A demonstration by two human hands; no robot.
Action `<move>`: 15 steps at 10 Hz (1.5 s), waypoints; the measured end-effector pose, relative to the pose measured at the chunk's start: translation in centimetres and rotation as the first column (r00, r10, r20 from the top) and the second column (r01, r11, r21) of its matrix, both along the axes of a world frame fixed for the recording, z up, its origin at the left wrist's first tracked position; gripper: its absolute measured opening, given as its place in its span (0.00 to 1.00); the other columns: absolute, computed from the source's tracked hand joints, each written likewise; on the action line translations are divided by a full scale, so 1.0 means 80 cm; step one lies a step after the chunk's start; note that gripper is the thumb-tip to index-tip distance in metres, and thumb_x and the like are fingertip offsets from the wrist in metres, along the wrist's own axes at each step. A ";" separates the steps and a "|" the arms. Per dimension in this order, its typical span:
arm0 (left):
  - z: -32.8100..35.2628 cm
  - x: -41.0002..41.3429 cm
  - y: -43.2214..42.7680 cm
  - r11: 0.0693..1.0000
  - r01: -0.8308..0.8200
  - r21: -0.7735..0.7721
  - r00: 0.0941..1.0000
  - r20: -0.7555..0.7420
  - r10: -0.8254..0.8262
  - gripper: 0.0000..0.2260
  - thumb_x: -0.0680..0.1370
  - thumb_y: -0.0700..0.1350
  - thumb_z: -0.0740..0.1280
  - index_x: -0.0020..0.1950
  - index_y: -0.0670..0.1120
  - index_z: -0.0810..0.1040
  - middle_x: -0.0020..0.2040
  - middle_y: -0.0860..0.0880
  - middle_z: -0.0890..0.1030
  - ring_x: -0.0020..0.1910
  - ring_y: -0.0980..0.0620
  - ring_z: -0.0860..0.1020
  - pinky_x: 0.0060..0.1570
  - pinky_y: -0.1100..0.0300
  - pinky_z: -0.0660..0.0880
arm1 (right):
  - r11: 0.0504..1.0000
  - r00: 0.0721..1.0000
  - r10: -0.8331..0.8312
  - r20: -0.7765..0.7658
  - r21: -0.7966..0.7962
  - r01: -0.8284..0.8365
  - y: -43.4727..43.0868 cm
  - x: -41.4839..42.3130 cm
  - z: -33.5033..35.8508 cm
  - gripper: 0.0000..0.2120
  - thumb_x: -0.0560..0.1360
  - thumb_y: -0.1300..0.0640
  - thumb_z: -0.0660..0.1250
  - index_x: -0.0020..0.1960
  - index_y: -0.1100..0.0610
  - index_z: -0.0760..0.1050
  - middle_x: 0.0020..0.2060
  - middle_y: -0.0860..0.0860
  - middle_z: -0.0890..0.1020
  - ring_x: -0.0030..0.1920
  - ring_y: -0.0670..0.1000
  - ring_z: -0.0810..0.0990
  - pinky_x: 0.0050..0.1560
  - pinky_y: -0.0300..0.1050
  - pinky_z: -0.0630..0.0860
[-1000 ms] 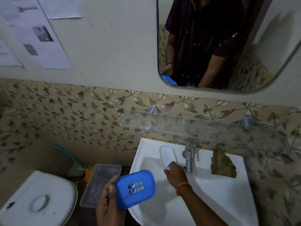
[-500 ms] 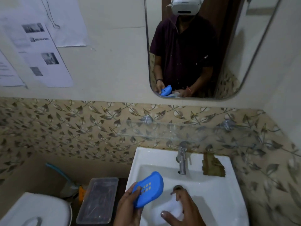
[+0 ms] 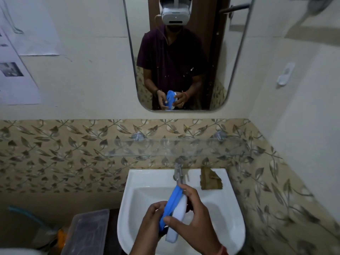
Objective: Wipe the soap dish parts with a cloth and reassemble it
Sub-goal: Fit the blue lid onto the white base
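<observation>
Over the white sink [image 3: 139, 181] I hold both soap dish parts on edge, pressed side by side. The blue perforated insert [image 3: 172, 204] is on the left, gripped by my left hand [image 3: 150, 221]. The white base [image 3: 179, 212] lies against its right side, and my right hand [image 3: 193, 218] wraps around it with the thumb across the front. The brown cloth [image 3: 210, 180] lies crumpled on the sink's back right rim, away from both hands. The mirror reflects the same grip.
A chrome tap [image 3: 178, 172] stands at the sink's back middle, just beyond the dish. A glass shelf [image 3: 165, 148] spans the wall above it. A clear plastic box [image 3: 86, 232] sits left of the sink, with a toilet lid at the bottom left corner.
My right hand picked the white base off the sink's back rim and brought it against the blue insert. The insert turned from flat to on edge. The camera tilted up.
</observation>
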State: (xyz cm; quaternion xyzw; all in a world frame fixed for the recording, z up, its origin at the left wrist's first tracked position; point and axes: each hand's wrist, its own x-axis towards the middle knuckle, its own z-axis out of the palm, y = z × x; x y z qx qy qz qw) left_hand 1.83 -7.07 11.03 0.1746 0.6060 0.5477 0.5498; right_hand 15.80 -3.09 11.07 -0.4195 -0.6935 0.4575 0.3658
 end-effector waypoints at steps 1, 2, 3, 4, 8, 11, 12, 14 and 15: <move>-0.003 0.001 0.008 0.998 0.063 -0.011 0.979 -0.195 -0.064 0.26 0.69 0.65 0.60 0.48 0.44 0.80 0.50 0.37 0.81 0.45 0.43 0.80 0.49 0.48 0.76 | 1.000 0.999 -0.025 -0.036 -0.001 0.025 0.004 0.002 0.006 0.39 0.64 0.40 0.82 0.71 0.36 0.70 0.61 0.38 0.83 0.55 0.48 0.85 0.52 0.45 0.85; -0.006 0.011 0.013 0.996 0.074 0.058 0.969 -0.240 -0.058 0.38 0.61 0.77 0.57 0.54 0.49 0.80 0.52 0.42 0.83 0.52 0.44 0.81 0.55 0.47 0.77 | 0.999 0.998 -0.024 -0.065 -0.032 0.022 0.007 0.003 0.012 0.36 0.65 0.42 0.82 0.70 0.38 0.72 0.57 0.40 0.85 0.52 0.49 0.86 0.50 0.39 0.85; 0.005 0.017 0.007 0.964 0.166 0.210 0.947 -0.305 -0.096 0.41 0.57 0.82 0.60 0.59 0.55 0.77 0.54 0.53 0.83 0.53 0.55 0.82 0.47 0.65 0.77 | 0.997 0.995 -0.023 -0.097 -0.075 0.016 0.010 0.004 0.013 0.35 0.64 0.41 0.80 0.69 0.40 0.74 0.56 0.42 0.86 0.54 0.50 0.86 0.52 0.39 0.85; 0.008 0.013 -0.001 0.957 0.202 0.209 0.922 -0.371 -0.114 0.37 0.62 0.80 0.59 0.59 0.56 0.77 0.54 0.52 0.83 0.52 0.56 0.82 0.48 0.66 0.77 | 0.994 0.993 -0.027 -0.113 -0.110 0.015 0.015 0.004 0.010 0.34 0.64 0.38 0.80 0.68 0.40 0.76 0.56 0.44 0.86 0.54 0.50 0.86 0.52 0.42 0.85; -0.010 0.037 0.004 0.974 -0.025 0.225 0.988 -0.143 0.058 0.12 0.74 0.60 0.67 0.50 0.55 0.83 0.46 0.57 0.86 0.50 0.59 0.83 0.52 0.57 0.75 | 0.975 0.965 -0.174 -0.197 -0.172 0.141 0.013 -0.020 0.015 0.28 0.64 0.31 0.72 0.63 0.36 0.79 0.57 0.39 0.85 0.54 0.43 0.85 0.49 0.38 0.85; -0.007 0.032 0.001 0.938 0.184 0.293 0.898 -0.438 -0.040 0.21 0.76 0.66 0.55 0.58 0.56 0.78 0.56 0.56 0.83 0.57 0.58 0.80 0.58 0.58 0.76 | 0.970 0.957 -0.208 -0.204 -0.170 0.174 0.012 -0.019 0.009 0.30 0.64 0.29 0.70 0.65 0.34 0.76 0.63 0.38 0.83 0.60 0.41 0.84 0.58 0.37 0.84; -0.003 0.042 0.006 0.955 0.065 0.288 0.930 -0.364 0.046 0.08 0.83 0.51 0.59 0.52 0.57 0.77 0.46 0.66 0.84 0.51 0.62 0.81 0.47 0.69 0.77 | 0.963 0.936 -0.249 -0.247 -0.163 0.213 0.012 -0.016 0.015 0.31 0.64 0.30 0.71 0.66 0.37 0.77 0.62 0.37 0.84 0.59 0.38 0.84 0.54 0.30 0.82; 0.015 0.056 0.006 0.958 -0.058 0.281 0.974 -0.195 0.117 0.07 0.80 0.55 0.61 0.48 0.55 0.77 0.41 0.58 0.84 0.42 0.65 0.81 0.39 0.71 0.75 | 0.950 0.915 -0.301 -0.268 -0.165 0.264 0.013 -0.015 0.017 0.26 0.65 0.31 0.70 0.62 0.33 0.77 0.60 0.32 0.84 0.59 0.41 0.84 0.57 0.39 0.85; 0.009 0.061 0.005 0.942 0.120 0.313 0.898 -0.440 0.032 0.23 0.73 0.72 0.57 0.53 0.57 0.78 0.48 0.59 0.84 0.49 0.64 0.81 0.47 0.69 0.76 | 0.941 0.900 -0.330 -0.285 -0.170 0.291 0.012 -0.017 0.014 0.26 0.65 0.32 0.71 0.62 0.36 0.80 0.60 0.35 0.85 0.59 0.42 0.85 0.61 0.49 0.85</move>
